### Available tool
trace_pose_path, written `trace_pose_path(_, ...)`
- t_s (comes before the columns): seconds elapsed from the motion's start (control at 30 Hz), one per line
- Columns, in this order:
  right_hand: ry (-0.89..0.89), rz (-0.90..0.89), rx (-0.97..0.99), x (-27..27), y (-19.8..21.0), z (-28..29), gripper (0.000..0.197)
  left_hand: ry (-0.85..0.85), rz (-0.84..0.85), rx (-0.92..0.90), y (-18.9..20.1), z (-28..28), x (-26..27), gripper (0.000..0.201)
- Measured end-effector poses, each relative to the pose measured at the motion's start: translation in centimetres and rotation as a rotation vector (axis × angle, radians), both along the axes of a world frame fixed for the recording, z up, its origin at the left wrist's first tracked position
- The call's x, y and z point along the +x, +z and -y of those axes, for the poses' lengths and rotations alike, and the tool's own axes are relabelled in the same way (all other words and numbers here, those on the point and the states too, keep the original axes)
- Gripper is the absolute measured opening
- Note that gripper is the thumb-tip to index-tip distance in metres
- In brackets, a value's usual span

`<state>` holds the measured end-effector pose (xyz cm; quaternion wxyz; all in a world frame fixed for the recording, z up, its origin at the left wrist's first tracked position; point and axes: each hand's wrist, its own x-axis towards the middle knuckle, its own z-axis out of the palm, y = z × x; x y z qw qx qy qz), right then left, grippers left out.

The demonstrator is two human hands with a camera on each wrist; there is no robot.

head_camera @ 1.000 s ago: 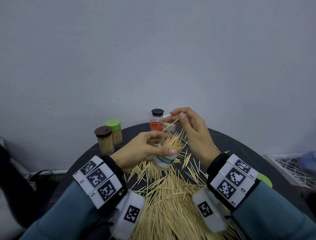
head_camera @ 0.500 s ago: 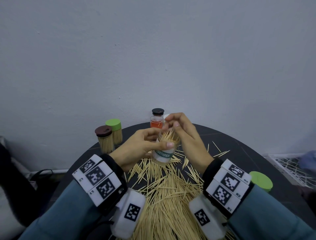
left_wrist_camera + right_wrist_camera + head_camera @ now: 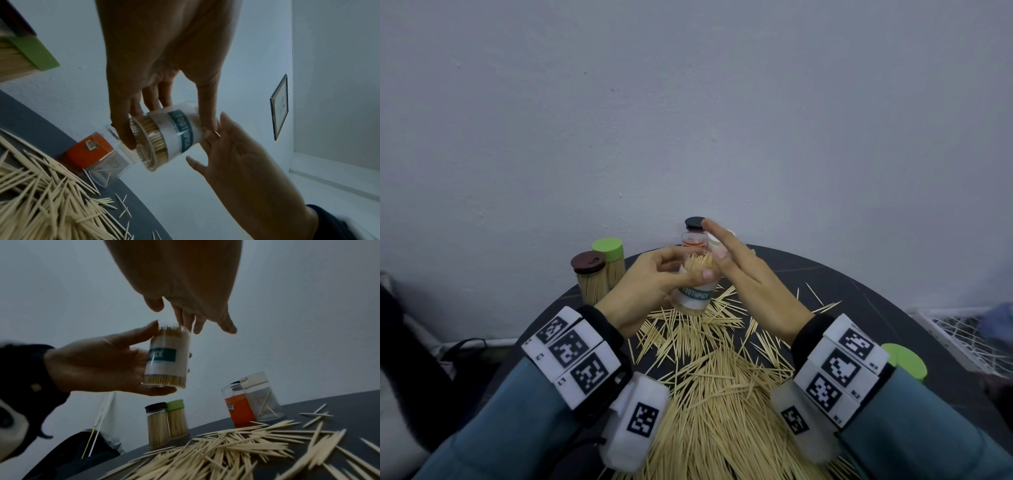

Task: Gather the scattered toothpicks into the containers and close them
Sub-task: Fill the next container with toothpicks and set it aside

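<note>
My left hand [image 3: 671, 275] grips a clear container [image 3: 694, 295] with a teal "TOOTHPICK" label, lifted a little above the dark round table [image 3: 859, 308]. The container [image 3: 167, 356] has no lid and is packed with upright toothpicks. My right hand [image 3: 726, 255] is open with straight fingers, its fingertips [image 3: 197, 327] at the container's open rim. It holds nothing. Beneath both hands a big pile of loose toothpicks [image 3: 709, 377] spreads toward me. In the left wrist view the container [image 3: 174, 138] lies between my left fingers and my right palm [image 3: 236, 162].
Two full, closed containers stand at the back left, one with a brown lid [image 3: 589, 270] and one with a green lid [image 3: 608, 251]. An orange-labelled open container [image 3: 238, 410] and a clear, nearly empty one [image 3: 263, 400] stand by the wall. A loose green lid [image 3: 905, 361] lies at right.
My right hand brought pinched toothpicks down into the container, let them go, and now has its fingers straightened at the rim. My left hand kept holding the container.
</note>
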<state>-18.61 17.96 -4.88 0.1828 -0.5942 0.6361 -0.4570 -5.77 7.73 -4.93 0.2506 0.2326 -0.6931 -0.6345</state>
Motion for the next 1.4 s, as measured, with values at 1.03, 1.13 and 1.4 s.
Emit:
trace_pose_path(1.03,0.049,-0.536,0.769,-2.4,0.2,4.0,0.065,0.216,-0.097,-0.006,1.8,2.1,0.9,0.065)
trace_pose_path(1.13,0.056,-0.619,0.791,-2.6,-0.7,6.8,0.059,0.219,-0.089,-0.015,1.9,2.3,0.8,0.060)
trace_pose_path(1.4,0.106,-0.859,0.833,-2.1,-3.3,10.5,0.041,0.194,-0.083,-0.061,2.0,2.6,0.6,0.057)
